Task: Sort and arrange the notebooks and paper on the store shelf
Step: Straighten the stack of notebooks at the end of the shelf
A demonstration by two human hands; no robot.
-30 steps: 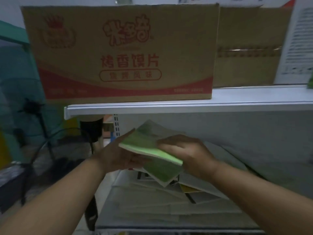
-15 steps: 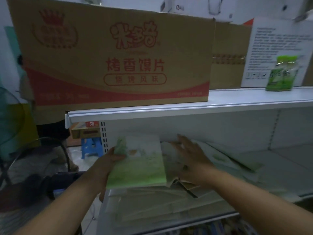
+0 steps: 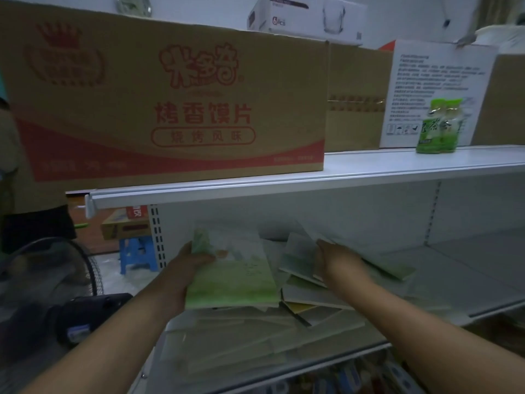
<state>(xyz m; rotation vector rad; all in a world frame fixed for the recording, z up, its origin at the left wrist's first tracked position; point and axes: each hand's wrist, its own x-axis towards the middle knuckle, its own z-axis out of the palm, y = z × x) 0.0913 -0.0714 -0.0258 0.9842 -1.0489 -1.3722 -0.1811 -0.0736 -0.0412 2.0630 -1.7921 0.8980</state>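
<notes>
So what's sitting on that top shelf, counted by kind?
Brown cardboard boxes: 3 (printed box, plain box, edge box)
White boxes: 2 (text box, glassware box)
Green tea bottles: 2
Total: 7

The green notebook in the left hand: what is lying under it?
Under the green notebook lie overlapping pale notebooks and paper sheets on the shelf. What it directly covers is hidden.
</notes>
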